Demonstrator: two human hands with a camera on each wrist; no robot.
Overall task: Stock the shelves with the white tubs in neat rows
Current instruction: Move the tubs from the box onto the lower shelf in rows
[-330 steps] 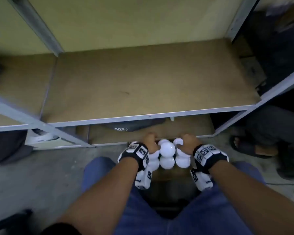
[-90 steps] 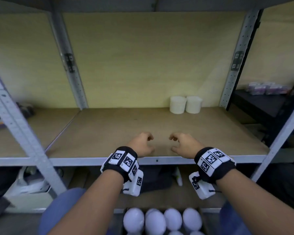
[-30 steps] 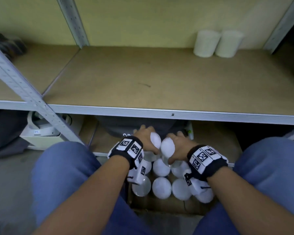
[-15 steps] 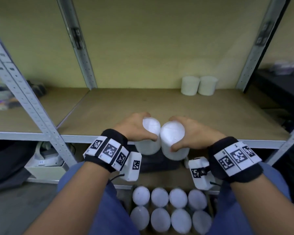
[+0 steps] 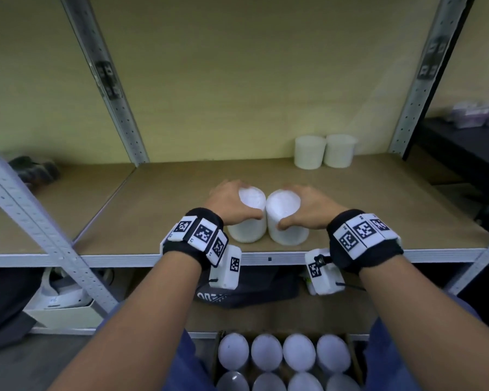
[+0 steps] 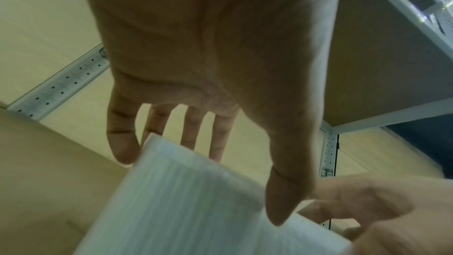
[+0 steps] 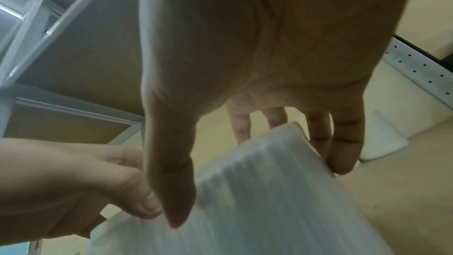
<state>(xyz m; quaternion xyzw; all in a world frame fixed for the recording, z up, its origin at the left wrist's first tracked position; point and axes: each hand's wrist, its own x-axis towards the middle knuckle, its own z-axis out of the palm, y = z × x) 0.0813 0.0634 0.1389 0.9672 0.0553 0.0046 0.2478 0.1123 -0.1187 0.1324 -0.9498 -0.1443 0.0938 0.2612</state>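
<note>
My left hand (image 5: 230, 203) grips a white ribbed tub (image 5: 249, 218) from above, thumb on the near side and fingers behind it. My right hand (image 5: 305, 207) grips a second white tub (image 5: 287, 221) the same way. The two tubs touch side by side over the front part of the wooden shelf (image 5: 181, 198). The left wrist view shows the left hand (image 6: 203, 172) around its tub (image 6: 196, 210); the right wrist view shows the right hand (image 7: 257, 181) around the other tub (image 7: 269, 201). Two more white tubs (image 5: 323, 150) stand together at the shelf's back right.
A cardboard box (image 5: 216, 359) below, between my knees, holds several white tubs (image 5: 283, 359) in rows. Perforated metal uprights (image 5: 108, 80) frame the shelf, and a metal rail (image 5: 435, 253) edges its front. A dark bag (image 5: 251, 289) lies on the lower shelf.
Both hands lifted a tub each out of the box and carried them up and forward, from in front of the shelf edge to over the shelf board.
</note>
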